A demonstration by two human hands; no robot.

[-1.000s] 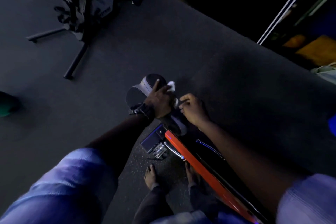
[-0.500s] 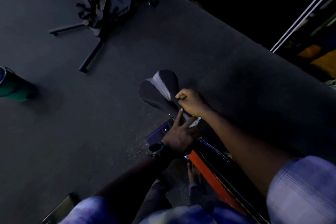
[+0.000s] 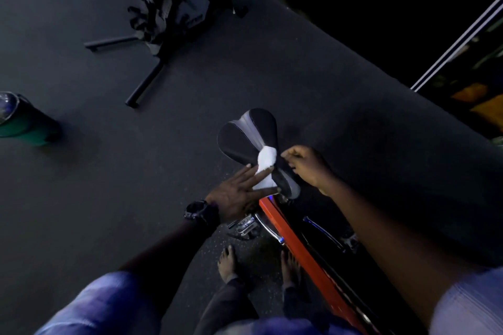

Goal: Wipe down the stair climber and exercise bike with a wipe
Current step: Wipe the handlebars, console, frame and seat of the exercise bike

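- While lighting is dim, green container (image 3: 25, 122) sits at 9 o'clock on the floor (image 3: 109, 171).
- Left hand (image 3: 236, 192): fingers straight, pressing white wipe (image 3: 265, 167) against the saddle (image 3: 251, 141) side.
- Wipe looks soft, light; best held under flat fingers.
- Right hand (image 3: 309, 167), at 3 o'clock of the wipe: fingers curled on the saddle's narrow end, steadying it.
- Exercise bike's orange frame (image 3: 296, 245) runs toward 5 o'clock.

The black and grey bike saddle (image 3: 246, 132) looks matt and padded, its grey strip slightly smoother. A soft white cloth-like wipe (image 3: 266, 162) lies crumpled on it. The orange frame bar (image 3: 295, 247) is glossy painted metal, beside a shiny chrome tube (image 3: 268, 228). The dark speckled floor (image 3: 114, 185) looks like rough, matt rubber.
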